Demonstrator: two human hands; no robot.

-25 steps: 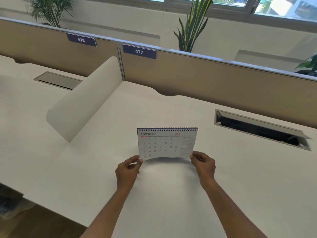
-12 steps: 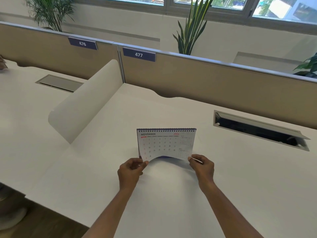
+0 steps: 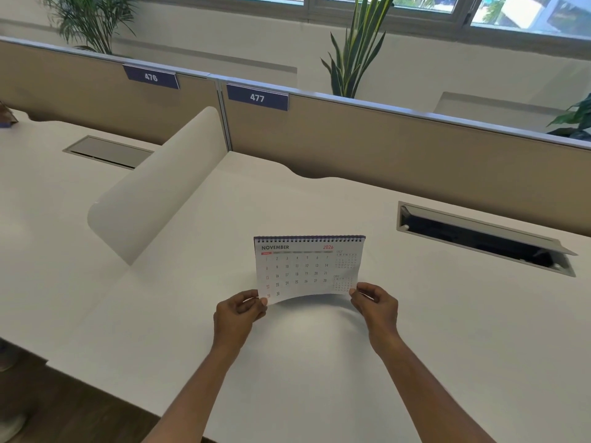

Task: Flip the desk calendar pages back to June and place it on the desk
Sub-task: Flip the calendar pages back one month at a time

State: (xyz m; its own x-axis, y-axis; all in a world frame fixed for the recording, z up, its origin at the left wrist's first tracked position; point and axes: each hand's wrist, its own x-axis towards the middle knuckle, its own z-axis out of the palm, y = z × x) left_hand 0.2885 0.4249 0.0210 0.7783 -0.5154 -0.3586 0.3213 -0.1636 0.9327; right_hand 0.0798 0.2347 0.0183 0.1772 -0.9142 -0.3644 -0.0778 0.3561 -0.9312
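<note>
A spiral-bound desk calendar (image 3: 303,266) is held upright above the white desk (image 3: 303,362), its front page reading NOVEMBER 2026. My left hand (image 3: 238,316) pinches its lower left corner. My right hand (image 3: 375,306) pinches its lower right corner. The bottom edge of the front page bows upward between the two hands. The pages behind and the calendar's base are hidden.
A curved white divider (image 3: 153,193) stands to the left. An open cable tray (image 3: 483,239) is set in the desk at the right, a closed one (image 3: 107,151) at the left. Tan partition panels labelled 476 and 477 (image 3: 383,145) close the back. Plants stand behind.
The calendar stays in both hands, showing November. The bottom edge of the front page has bowed up a little more than a second ago.
</note>
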